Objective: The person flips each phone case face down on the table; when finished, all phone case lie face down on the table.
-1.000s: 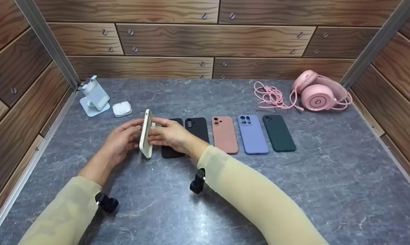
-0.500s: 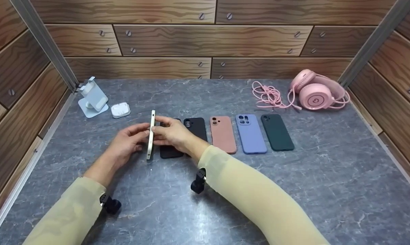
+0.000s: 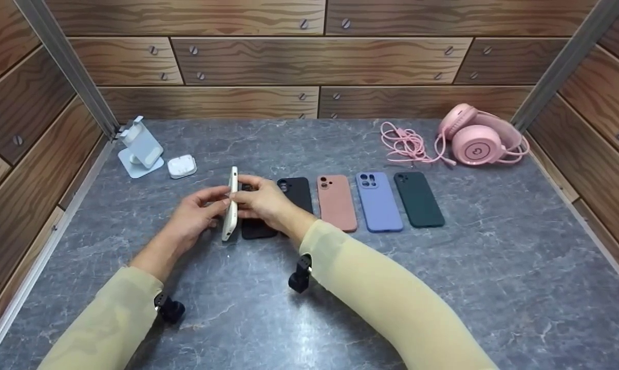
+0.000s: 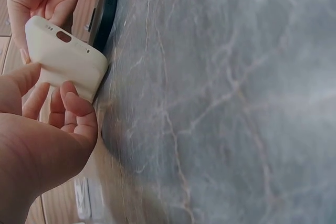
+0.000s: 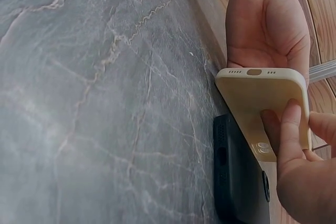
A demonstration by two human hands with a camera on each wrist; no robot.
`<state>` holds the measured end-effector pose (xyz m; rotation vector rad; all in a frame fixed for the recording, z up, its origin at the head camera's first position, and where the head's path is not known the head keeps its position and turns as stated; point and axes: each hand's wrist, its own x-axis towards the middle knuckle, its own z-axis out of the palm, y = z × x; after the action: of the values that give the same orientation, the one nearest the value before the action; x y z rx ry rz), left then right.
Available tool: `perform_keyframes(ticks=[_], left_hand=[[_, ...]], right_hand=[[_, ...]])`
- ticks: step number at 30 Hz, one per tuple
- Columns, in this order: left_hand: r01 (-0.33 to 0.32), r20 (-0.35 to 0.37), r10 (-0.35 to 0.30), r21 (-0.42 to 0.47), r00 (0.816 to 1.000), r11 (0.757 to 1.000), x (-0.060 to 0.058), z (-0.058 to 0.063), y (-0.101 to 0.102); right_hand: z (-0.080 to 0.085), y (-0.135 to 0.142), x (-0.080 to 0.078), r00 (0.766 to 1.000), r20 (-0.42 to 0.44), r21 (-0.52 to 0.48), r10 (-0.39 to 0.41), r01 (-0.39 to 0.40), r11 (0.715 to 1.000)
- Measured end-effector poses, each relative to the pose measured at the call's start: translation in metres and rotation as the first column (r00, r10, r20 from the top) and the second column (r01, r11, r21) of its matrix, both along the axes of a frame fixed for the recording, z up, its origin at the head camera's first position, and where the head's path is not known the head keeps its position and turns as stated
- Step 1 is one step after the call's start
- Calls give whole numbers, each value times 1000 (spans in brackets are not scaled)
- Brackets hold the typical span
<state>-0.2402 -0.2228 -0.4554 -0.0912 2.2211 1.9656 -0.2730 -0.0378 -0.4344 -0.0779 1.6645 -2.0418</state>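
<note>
A cream phone case [image 3: 230, 221] stands on its long side between both hands, at the left end of a row of cases. My right hand [image 3: 268, 203] pinches it from the right, with the thumb at its near long edge and fingers against its face. My left hand [image 3: 188, 216] holds it from the left by thumb and fingers, several fingertips curled near its lower end in the left wrist view. The port cutout shows in the end of the cream case [image 5: 257, 98] in the right wrist view. A black case [image 3: 258, 229] lies beneath my right hand, partly hidden.
To the right lie another black case [image 3: 296, 192], a pink case [image 3: 337, 205], a lavender case [image 3: 381, 208] and a dark green case [image 3: 419, 200]. Behind are a phone stand [image 3: 144, 149], a white earphone box [image 3: 182, 166] and pink headphones [image 3: 476, 144] with a coiled cable.
The cream case has shifted slightly right and turned, so its long edge now faces me more. Both hands have stayed on it, the left hand moving right with it.
</note>
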Motion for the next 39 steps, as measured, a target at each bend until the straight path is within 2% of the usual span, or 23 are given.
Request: perform_keyframes(ticks=[4,10,12,22,28,34,39], left_hand=[[-7,-15,6,-35,1000,999,0,0,2],[-67,-97,51,-166,994,984,2,1,1],[-76,-103,58,-186,993,980,2,2,0],[-44,2,46,-164,999,986,0,6,-4],[-52,5,53,-136,999,989,-2,4,-6],[-93,-29,90,-156,996,983,-3,3,-10],[-85,-31,81,-166,996,982,-2,4,-13]], right_hand=[[-1,2,0,1000,-1,-9,-7,7,1000],[0,5,0,1000,4,-23,-10,10,1000],[0,6,-1,1000,2,-27,-13,13,1000],[2,8,-1,1000,13,-67,-13,14,998],[0,7,-1,1000,9,-70,-4,5,998],[-4,4,-2,1000,-29,18,7,-6,1000],[-5,4,-2,998,-63,102,32,-26,994]])
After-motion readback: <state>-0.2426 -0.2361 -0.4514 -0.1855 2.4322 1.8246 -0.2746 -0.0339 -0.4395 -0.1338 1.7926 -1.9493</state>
